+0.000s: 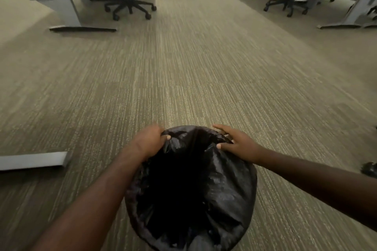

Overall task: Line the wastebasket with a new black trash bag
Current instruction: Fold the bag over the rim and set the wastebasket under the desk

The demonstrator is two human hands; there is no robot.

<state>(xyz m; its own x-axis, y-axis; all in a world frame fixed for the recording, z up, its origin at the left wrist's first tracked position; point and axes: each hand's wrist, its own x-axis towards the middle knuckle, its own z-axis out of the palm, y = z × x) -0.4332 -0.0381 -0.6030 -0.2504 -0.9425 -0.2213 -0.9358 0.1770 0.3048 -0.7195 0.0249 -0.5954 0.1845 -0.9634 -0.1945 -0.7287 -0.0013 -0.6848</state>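
Note:
A black trash bag (224,189) covers a round wastebasket at the bottom centre, its mouth open and dark inside. The basket itself is hidden under the plastic. My left hand (150,140) is closed on the bag's far left edge, thumb hooked over the plastic. On the far right edge rests my right hand (236,142), with the thumb and fingers pinching the bag's rim. Both forearms reach in from the bottom corners.
Striped beige carpet (193,67) stretches ahead. A grey desk foot (32,160) lies on the floor at the left. Desk legs and black office chairs (130,4) stand at the far left and far right (289,6). A small dark object (370,169) sits at the right edge.

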